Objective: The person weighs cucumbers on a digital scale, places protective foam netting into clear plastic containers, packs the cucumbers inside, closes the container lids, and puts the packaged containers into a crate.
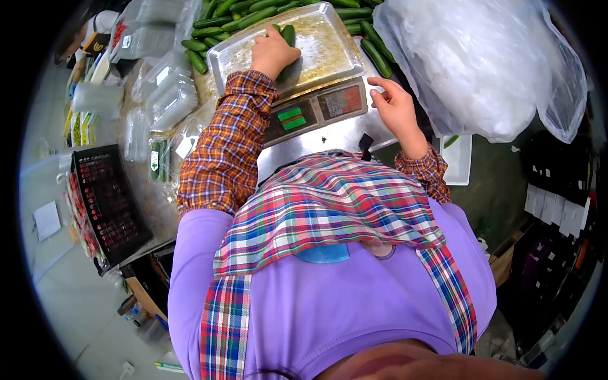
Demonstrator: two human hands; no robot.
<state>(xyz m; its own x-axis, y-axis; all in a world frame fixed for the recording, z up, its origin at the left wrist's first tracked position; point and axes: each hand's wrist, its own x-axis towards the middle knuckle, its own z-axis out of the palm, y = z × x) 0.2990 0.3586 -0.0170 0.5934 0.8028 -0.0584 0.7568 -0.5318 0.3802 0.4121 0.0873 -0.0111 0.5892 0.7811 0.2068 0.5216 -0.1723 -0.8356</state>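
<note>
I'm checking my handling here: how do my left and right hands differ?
Your left hand is over the metal tray; your right hand is beside the scale. The left hand partly covers a cucumber, while the right hand is loosely open and apparently empty. Both are bare, with orange checked sleeves.

A large plastic bag (475, 57) fills the upper right; a black crate (109, 206) sits at the left, and a white sheet (46, 221) lies nearer the left edge.
</note>
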